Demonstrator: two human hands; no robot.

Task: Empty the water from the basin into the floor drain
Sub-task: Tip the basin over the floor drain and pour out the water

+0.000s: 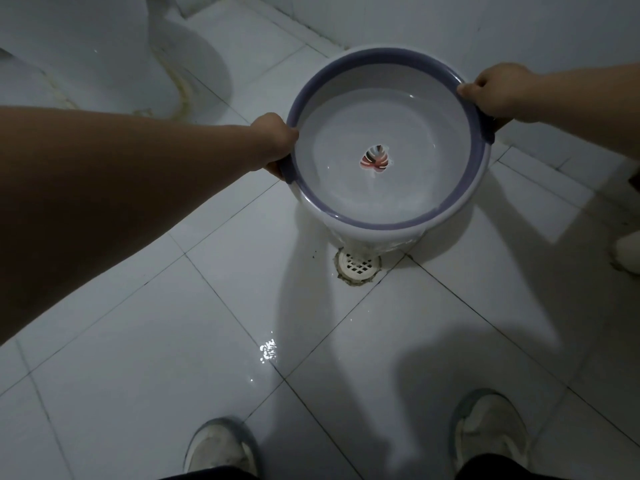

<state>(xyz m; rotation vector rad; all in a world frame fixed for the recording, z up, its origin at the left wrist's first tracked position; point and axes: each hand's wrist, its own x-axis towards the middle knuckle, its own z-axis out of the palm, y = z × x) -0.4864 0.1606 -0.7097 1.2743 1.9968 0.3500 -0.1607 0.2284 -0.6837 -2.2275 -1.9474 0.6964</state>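
Observation:
A round white basin with a purple rim and a leaf picture on its bottom is held tilted toward me above the floor. My left hand grips its left rim and my right hand grips its right rim. Clear water lies in the basin and spills over the near lip. The white grated floor drain sits in the tiles directly below that lip, and the falling water meets the floor at its far edge.
The white toilet base stands at the back left. A tiled wall rises behind the basin. My two shoes stand on the wet tiles at the bottom, where a puddle glints. A pale object lies at the right edge.

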